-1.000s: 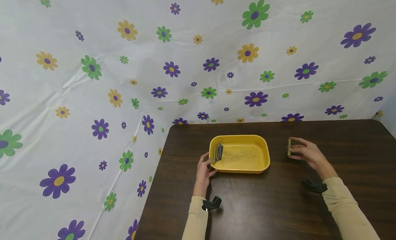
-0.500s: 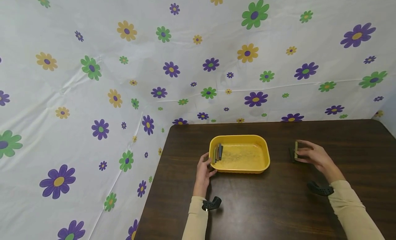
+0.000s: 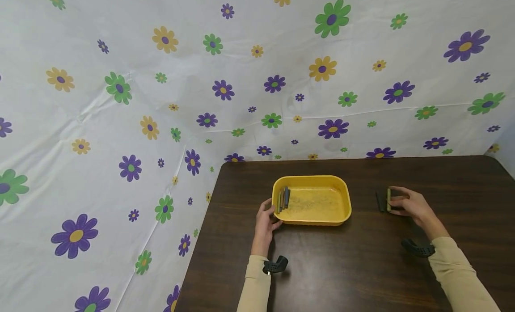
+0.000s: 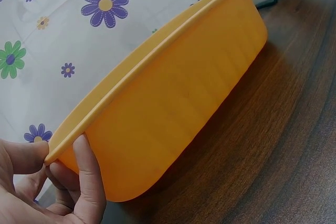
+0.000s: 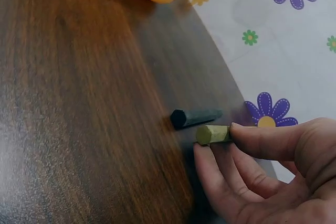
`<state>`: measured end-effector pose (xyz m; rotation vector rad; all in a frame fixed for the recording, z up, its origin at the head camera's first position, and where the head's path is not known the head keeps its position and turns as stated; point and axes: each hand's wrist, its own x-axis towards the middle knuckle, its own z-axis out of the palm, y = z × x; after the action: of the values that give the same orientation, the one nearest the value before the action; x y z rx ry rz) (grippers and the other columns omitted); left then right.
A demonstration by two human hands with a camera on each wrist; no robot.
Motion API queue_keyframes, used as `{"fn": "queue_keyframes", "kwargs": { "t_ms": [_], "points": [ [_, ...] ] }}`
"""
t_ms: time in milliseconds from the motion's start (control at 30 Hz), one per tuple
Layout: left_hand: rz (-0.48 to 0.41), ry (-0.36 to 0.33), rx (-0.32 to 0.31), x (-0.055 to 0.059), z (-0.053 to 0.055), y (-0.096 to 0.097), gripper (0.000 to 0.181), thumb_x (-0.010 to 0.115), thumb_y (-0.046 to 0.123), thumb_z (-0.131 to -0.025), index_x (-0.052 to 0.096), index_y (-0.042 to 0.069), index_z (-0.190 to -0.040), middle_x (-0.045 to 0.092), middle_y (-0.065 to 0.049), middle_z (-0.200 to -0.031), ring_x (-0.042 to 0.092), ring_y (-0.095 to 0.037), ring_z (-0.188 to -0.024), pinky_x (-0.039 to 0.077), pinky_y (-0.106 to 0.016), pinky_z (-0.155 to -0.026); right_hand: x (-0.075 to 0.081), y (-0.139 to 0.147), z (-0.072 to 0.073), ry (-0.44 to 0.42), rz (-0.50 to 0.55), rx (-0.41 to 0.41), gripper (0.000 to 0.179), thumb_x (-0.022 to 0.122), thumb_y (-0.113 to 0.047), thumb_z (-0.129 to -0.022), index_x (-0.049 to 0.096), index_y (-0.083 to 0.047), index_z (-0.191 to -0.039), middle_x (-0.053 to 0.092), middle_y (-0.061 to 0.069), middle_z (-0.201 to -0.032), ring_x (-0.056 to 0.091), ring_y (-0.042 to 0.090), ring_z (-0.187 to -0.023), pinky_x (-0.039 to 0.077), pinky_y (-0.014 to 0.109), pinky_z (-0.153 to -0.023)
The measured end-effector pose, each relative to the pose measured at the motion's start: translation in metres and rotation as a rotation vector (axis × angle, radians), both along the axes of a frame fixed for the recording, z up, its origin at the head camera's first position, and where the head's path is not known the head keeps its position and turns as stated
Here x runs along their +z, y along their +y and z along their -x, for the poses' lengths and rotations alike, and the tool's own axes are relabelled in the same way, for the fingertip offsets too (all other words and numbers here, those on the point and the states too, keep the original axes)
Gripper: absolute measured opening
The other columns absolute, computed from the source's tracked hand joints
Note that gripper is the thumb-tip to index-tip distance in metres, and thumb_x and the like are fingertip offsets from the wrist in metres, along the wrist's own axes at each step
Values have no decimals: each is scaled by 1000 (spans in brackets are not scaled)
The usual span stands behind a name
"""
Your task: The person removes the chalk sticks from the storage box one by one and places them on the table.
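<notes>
At the right of the table, my right hand [image 3: 412,207] pinches an olive-green crayon [image 3: 388,200] between thumb and fingertips. In the right wrist view its six-sided end [image 5: 203,135] faces the camera. Just left of it, a dark green crayon [image 3: 380,201] lies on the table, roughly parallel to it. My left hand [image 3: 264,222] grips the left rim of a yellow plastic tray [image 3: 318,216], with the thumb and fingers [image 4: 90,177] on either side of the wall. Inside the tray, several crayons [image 3: 283,198] in green, brown and dark grey lie side by side against the left end.
The dark wooden table [image 3: 334,263] has its back edge against a white sheet [image 3: 249,70] printed with flowers. The sheet also covers the left side. A black strap device sits on each wrist.
My right hand has moved a little right and nearer with the olive-green crayon. The dark green crayon beside it has come into sight. My left hand and the tray stay put.
</notes>
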<state>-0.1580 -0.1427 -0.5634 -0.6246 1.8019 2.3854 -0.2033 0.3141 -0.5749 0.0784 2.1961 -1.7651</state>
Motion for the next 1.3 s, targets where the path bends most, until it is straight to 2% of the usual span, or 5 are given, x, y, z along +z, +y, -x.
{"fn": "queue_keyframes", "kwargs": {
  "t_ms": [367, 567, 933, 1200, 1300],
  "points": [
    [-6, -15, 10, 3, -1, 0, 42, 55, 19, -108, 51, 5, -148, 65, -25, -123, 67, -16, -80, 54, -29, -66, 0, -6, 0, 121, -246, 8, 57, 55, 10, -99, 31, 20, -149, 61, 43, -118, 67, 12, -84, 60, 32, -71],
    [-15, -7, 18, 0, 1, -1, 43, 55, 19, -108, 51, 4, -148, 67, -21, -115, 66, -15, -76, 54, -30, -65, -1, -12, 1, 190, -404, -10, 57, 65, 4, -96, 41, 17, -146, 63, 41, -119, 67, 44, -96, 58, 32, -67],
    [-5, -7, 20, 2, 0, 0, 42, 55, 20, -108, 52, 5, -147, 66, -21, -119, 67, -17, -80, 55, -31, -68, -3, -15, 0, 203, -400, -30, 57, 67, 1, -95, 44, 16, -145, 66, 37, -118, 67, 49, -100, 60, 35, -70],
    [-7, -15, 20, 1, -1, 1, 42, 55, 19, -108, 52, 5, -148, 65, -24, -120, 67, -17, -78, 54, -30, -66, -5, -15, -1, 185, -341, -66, 52, 62, 3, -98, 43, 18, -144, 65, 38, -120, 59, -6, -78, 58, 24, -67],
    [-8, -12, 18, 0, -1, 0, 42, 55, 18, -108, 52, 5, -148, 66, -24, -120, 66, -16, -78, 54, -30, -67, -5, -16, -2, 167, -315, -78, 50, 58, 4, -100, 42, 18, -145, 64, 38, -123, 58, -8, -79, 58, 24, -68]
  ]
}}
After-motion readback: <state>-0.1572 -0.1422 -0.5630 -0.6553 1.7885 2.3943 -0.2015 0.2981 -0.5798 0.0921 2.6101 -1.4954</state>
